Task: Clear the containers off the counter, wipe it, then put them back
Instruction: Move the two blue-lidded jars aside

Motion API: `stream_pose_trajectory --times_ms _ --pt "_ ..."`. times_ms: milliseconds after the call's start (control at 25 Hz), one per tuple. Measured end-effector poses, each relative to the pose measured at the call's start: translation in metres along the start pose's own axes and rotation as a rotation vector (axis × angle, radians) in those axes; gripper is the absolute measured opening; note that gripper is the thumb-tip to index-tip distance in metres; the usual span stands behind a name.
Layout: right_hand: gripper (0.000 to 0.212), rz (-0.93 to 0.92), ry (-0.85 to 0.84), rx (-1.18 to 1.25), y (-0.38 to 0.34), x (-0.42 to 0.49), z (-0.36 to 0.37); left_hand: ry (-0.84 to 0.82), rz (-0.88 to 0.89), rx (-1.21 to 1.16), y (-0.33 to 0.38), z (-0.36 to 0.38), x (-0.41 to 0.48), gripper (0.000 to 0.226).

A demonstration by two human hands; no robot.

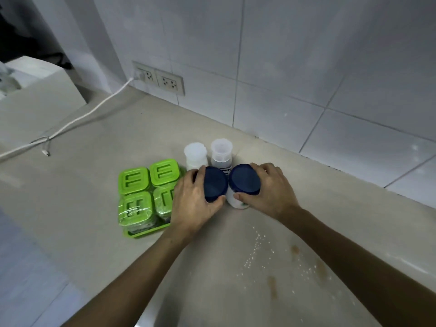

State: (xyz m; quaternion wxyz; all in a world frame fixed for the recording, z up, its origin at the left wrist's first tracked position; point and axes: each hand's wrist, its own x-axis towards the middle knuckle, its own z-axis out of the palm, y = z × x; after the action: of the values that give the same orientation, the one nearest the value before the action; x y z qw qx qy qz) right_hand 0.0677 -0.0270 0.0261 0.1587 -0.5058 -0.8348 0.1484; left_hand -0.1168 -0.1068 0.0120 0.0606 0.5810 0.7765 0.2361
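Two blue-lidded jars stand side by side, almost touching, on the beige table point(94, 142) near the tiled wall point(306, 55). The left hand point(193, 201) wraps the left blue-lidded jar point(214, 184), fingers curled over the far edge of its lid and thumb pressed on the near edge, so that grip is closed around the jar. The right hand point(269, 190) holds the right blue-lidded jar point(244, 181) the same way, fingers behind the lid and thumb on the white body below it, where a small green mark shows. Just behind these two stand a white-capped bottle point(195, 155) and a clear-capped bottle point(221, 152) with a printed label, close together and upright. To the left, just beside the left hand, a green tray point(141, 233) carries four green-lidded square containers point(133, 180) in a two-by-two block; clear film wraps at least the near pair. On the near part of the table, to the right of the arms, lie scattered white grains point(257, 249) and a few brownish smears point(272, 284). Farther left a white cable point(77, 119) runs across the table from a double wall socket point(158, 77).
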Motion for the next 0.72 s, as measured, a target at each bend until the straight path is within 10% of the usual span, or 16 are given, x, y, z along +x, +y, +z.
stream_pose_trajectory --times_ms 360,720 --pt "0.075 0.058 0.031 0.100 0.048 -0.074 -0.013 0.122 0.270 -0.147 0.024 0.009 -0.064 0.041" --pt "0.057 0.388 0.134 -0.094 0.238 -0.237 -0.085 -0.300 0.851 -0.085 0.209 0.125 -0.111 0.027"
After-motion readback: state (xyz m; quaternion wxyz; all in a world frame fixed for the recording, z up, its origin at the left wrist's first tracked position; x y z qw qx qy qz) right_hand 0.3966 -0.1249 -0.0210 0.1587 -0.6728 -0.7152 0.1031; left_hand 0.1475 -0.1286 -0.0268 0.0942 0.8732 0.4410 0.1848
